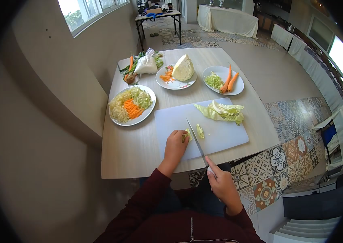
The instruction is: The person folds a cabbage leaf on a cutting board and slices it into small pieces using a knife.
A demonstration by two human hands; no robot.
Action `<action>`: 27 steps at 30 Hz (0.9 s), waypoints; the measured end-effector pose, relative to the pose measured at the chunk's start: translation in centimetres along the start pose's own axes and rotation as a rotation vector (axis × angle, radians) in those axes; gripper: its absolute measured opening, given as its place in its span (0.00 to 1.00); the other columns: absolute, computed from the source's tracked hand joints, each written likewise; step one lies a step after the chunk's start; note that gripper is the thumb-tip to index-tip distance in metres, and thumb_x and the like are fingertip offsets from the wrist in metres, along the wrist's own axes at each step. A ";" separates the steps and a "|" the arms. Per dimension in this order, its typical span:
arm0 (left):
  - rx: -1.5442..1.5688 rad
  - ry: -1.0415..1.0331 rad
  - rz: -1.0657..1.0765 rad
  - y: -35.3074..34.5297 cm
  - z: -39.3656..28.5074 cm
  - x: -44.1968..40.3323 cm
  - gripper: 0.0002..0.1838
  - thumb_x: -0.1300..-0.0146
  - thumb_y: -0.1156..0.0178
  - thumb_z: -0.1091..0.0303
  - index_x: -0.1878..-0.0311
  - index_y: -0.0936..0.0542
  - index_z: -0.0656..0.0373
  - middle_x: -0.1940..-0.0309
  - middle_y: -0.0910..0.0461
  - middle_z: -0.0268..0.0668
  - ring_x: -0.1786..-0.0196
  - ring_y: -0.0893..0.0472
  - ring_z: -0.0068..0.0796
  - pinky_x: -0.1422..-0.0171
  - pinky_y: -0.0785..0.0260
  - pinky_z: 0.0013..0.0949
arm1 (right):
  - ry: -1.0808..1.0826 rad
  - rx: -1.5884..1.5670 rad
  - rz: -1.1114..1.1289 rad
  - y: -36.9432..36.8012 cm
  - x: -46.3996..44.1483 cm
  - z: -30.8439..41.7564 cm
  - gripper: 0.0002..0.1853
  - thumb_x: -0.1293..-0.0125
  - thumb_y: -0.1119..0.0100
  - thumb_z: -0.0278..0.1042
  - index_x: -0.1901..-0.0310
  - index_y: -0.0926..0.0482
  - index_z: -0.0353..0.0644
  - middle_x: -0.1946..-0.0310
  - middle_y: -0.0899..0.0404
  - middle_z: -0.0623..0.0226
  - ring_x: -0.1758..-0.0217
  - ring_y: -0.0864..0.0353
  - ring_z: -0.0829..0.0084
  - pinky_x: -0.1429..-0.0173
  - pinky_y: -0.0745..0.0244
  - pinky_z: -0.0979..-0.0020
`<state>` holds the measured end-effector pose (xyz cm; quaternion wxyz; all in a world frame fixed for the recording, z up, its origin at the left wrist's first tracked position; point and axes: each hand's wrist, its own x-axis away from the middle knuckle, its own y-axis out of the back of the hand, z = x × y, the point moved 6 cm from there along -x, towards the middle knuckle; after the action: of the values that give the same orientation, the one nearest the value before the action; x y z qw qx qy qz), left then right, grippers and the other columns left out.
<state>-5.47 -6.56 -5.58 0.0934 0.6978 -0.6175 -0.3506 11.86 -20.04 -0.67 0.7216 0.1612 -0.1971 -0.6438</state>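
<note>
A white cutting board (pixel 171 117) lies near the front of the table. My left hand (pixel 176 146) is closed on a small piece of cabbage (pixel 187 135) on the board's left part. In my right hand (pixel 221 182) is the handle of a knife (pixel 197 141), its blade pointing away from me over the board, just right of my left fingers. Right of the blade lies a small cut strip of cabbage (pixel 200 131). Loose cabbage leaves (pixel 221 111) rest at the board's far right.
Around the board stand a plate of shredded vegetables (pixel 152 110), a plate with a cabbage chunk (pixel 184 68) and carrot shreds, and a plate with two carrots (pixel 229 81). A white bag (pixel 146 65) lies at the back left. A wall (pixel 74 81) borders the table's left side.
</note>
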 end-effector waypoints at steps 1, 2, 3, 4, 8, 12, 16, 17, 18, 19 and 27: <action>-0.001 0.002 0.005 0.0 0.0 0.0 0.10 0.42 0.31 0.71 0.58 0.15 0.64 0.64 0.17 0.48 0.61 0.16 0.47 0.53 0.23 0.41 | 0.018 0.018 0.003 -0.1 0.0 0.2 0.27 0.30 0.48 0.29 0.29 0.32 0.44 0.74 0.24 0.41 0.70 0.20 0.43 0.63 0.26 0.58; 0.001 0.010 0.007 0.0 -0.1 0.0 0.10 0.42 0.31 0.71 0.58 0.15 0.64 0.64 0.17 0.48 0.61 0.16 0.47 0.53 0.23 0.41 | 0.036 0.036 0.005 -0.1 -0.1 0.5 0.27 0.30 0.48 0.29 0.29 0.32 0.44 0.74 0.23 0.40 0.69 0.20 0.43 0.63 0.26 0.57; 0.002 0.016 0.009 0.1 -0.2 0.0 0.10 0.42 0.31 0.72 0.58 0.15 0.65 0.64 0.17 0.48 0.61 0.16 0.47 0.53 0.23 0.41 | 0.055 0.054 0.006 -0.2 -0.1 0.6 0.27 0.30 0.48 0.29 0.29 0.32 0.43 0.73 0.23 0.40 0.68 0.20 0.42 0.62 0.26 0.55; 0.004 0.023 0.011 0.1 -0.2 0.0 0.10 0.42 0.31 0.72 0.58 0.15 0.65 0.64 0.17 0.48 0.61 0.16 0.47 0.53 0.23 0.41 | 0.084 0.061 -0.011 -0.3 -0.1 0.6 0.26 0.30 0.48 0.29 0.29 0.31 0.44 0.75 0.24 0.41 0.72 0.23 0.47 0.64 0.27 0.58; 0.007 0.012 0.002 0.0 -0.1 -0.1 0.09 0.42 0.31 0.72 0.59 0.15 0.64 0.64 0.17 0.48 0.61 0.16 0.48 0.53 0.24 0.42 | 0.129 0.084 -0.042 -0.9 -0.1 0.3 0.26 0.30 0.48 0.28 0.30 0.31 0.43 0.78 0.27 0.42 0.79 0.28 0.51 0.67 0.29 0.63; 0.011 0.005 -0.009 0.1 -0.1 0.0 0.09 0.42 0.31 0.71 0.59 0.15 0.64 0.65 0.17 0.48 0.61 0.17 0.48 0.54 0.24 0.42 | 0.122 0.120 -0.024 -1.3 -0.1 0.2 0.27 0.31 0.47 0.29 0.30 0.32 0.41 0.74 0.22 0.40 0.68 0.19 0.42 0.62 0.27 0.49; 0.000 -0.004 -0.021 0.0 0.0 -0.1 0.09 0.43 0.31 0.72 0.60 0.15 0.64 0.65 0.17 0.48 0.62 0.17 0.48 0.55 0.24 0.42 | 0.113 0.157 -0.025 -1.7 -0.1 0.2 0.27 0.31 0.47 0.29 0.30 0.32 0.41 0.76 0.22 0.40 0.70 0.19 0.42 0.63 0.27 0.48; 0.003 0.002 -0.019 0.0 0.0 -0.1 0.09 0.43 0.31 0.72 0.60 0.15 0.64 0.65 0.17 0.48 0.62 0.17 0.48 0.55 0.24 0.42 | 0.117 0.159 -0.028 -1.8 -0.1 0.3 0.27 0.31 0.47 0.29 0.30 0.32 0.40 0.76 0.23 0.40 0.70 0.20 0.42 0.63 0.27 0.48; 0.005 0.008 -0.018 0.0 -0.1 -0.1 0.09 0.43 0.31 0.72 0.60 0.15 0.64 0.65 0.17 0.48 0.62 0.17 0.48 0.55 0.24 0.42 | 0.121 0.160 -0.031 -1.8 -0.1 0.2 0.27 0.31 0.47 0.28 0.30 0.32 0.40 0.76 0.23 0.40 0.70 0.20 0.42 0.63 0.27 0.48; 0.008 0.015 -0.015 0.0 -0.1 0.0 0.09 0.43 0.31 0.72 0.60 0.15 0.64 0.65 0.17 0.48 0.62 0.17 0.48 0.55 0.24 0.42 | 0.121 0.155 -0.030 -1.9 0.0 0.2 0.27 0.31 0.47 0.28 0.30 0.32 0.39 0.76 0.23 0.40 0.71 0.20 0.42 0.63 0.27 0.47; 0.027 -0.028 -0.030 -0.1 0.1 0.0 0.09 0.42 0.32 0.73 0.59 0.17 0.63 0.65 0.20 0.48 0.63 0.19 0.52 0.57 0.25 0.45 | 0.076 0.133 0.017 -1.0 1.3 0.7 0.26 0.31 0.48 0.28 0.31 0.32 0.37 0.77 0.23 0.39 0.71 0.20 0.41 0.65 0.28 0.48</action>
<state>-5.44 -6.54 -5.78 0.0698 0.7030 -0.6132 -0.3534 10.74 -21.42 -0.44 0.7216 0.2316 -0.2133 -0.6166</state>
